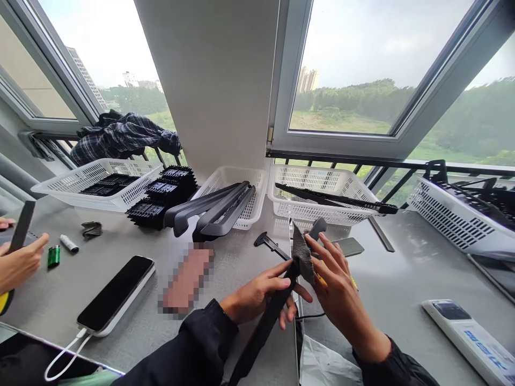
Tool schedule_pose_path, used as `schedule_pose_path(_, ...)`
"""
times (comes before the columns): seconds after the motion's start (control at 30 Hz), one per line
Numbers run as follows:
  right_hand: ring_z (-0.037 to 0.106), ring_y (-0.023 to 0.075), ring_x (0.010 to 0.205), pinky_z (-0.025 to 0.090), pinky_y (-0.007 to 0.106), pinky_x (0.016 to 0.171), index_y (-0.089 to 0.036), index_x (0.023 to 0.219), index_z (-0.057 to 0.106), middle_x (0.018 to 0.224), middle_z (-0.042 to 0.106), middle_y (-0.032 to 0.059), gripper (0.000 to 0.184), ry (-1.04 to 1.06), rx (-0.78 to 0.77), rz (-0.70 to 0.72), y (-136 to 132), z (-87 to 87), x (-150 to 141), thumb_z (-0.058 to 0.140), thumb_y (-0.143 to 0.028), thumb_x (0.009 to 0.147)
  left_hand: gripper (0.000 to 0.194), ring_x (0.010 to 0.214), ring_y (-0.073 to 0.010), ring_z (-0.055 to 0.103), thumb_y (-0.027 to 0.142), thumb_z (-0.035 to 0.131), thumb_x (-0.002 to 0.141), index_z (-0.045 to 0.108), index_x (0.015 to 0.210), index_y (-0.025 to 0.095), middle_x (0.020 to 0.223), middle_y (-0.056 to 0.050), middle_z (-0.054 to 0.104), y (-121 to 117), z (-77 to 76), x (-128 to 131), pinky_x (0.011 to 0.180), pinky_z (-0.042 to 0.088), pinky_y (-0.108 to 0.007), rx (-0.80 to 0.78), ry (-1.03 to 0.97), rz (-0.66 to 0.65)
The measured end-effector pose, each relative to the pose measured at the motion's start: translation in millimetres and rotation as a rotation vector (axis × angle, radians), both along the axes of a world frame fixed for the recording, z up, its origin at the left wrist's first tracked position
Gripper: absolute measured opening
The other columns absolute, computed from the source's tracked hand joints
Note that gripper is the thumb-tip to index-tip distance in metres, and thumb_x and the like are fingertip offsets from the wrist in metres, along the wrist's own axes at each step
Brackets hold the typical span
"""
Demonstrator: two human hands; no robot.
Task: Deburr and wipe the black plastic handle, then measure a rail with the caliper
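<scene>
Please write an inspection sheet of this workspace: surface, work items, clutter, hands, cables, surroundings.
Surface: grey table, in use.
Work items: long black strip and dark grey cloth pressed to its upper end.
Clutter: phone, green lighter, caliper, remote control, white baskets with black strips, stacked black parts.
Hands: left hand grips the strip; right hand holds the cloth. A co-worker's hand at the left edge.
Cables: white cable plugged in the phone.
Surroundings: windows, trees outside, plaid garment on the railing.
</scene>
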State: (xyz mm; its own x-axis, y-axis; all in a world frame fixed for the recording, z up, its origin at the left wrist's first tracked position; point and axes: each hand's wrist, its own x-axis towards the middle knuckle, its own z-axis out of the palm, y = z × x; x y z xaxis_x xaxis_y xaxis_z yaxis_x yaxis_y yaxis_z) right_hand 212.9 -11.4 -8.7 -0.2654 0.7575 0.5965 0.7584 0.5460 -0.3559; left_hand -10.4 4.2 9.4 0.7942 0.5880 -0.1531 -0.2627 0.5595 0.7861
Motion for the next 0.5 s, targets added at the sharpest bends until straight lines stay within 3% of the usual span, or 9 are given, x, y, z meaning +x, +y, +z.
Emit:
schedule_pose_path(0.13, 0.021, 0.0342, 0.166, 0.028, 0.074, 0.13, -0.041, 0.15, 0.062, 0.175, 0.036, -0.0026, 0.047, -0.004, -0.01, 0.037, -6, 5.6, -12, 0.048, -0.017, 0.111, 0.048, 0.062, -0.0124, 0.059, 0.057, 0.078, 0.089, 0.073, 0.12, 0.021, 0.096, -0.005, 0.067, -1, -7.6, 4, 0.044, 0.042, -0.019, -0.107, -0.023, 0.168)
schedule_pose_path(0.27, 0.017, 0.0365, 0.167, 0.021, 0.076, 0.131, -0.044, 0.151, 0.062, 0.178, 0.029, -0.0046, 0.051, -0.005, 0.013, 0.057, -11, 14.9, -17, 0.05, -0.015, 0.11, 0.056, 0.058, -0.014, 0.059, 0.072, 0.076, 0.086, 0.076, 0.098, 0.017, 0.077, -0.003, 0.064, -2, -9.4, 7, 0.06, 0.05, -0.027, -0.132, -0.008, 0.202)
schedule_pose_path(0.4, 0.014, 0.0375, 0.167, 0.017, 0.077, 0.132, -0.047, 0.153, 0.06, 0.179, 0.025, -0.0064, 0.055, -0.013, 0.026, 0.063, -13, 17.9, -18, 0.052, -0.013, 0.11, 0.058, 0.09, -0.025, 0.072, 0.072, 0.076, 0.086, 0.08, 0.103, 0.017, 0.098, -0.011, 0.075, -6, 1.8, 6, 0.081, 0.056, -0.034, -0.076, -0.003, 0.274)
schedule_pose_path(0.5, 0.009, 0.0371, 0.168, 0.018, 0.079, 0.13, -0.046, 0.158, 0.054, 0.179, 0.025, -0.0048, 0.059, -0.07, 0.016, 0.116, -14, 18.0, -17, 0.05, -0.011, 0.11, 0.051, 0.117, -0.0325, 0.07, 0.065, 0.075, 0.09, 0.081, 0.111, 0.019, 0.115, -0.014, 0.078, -9, 7.3, 7, 0.093, 0.057, -0.04, -0.056, 0.01, 0.313)
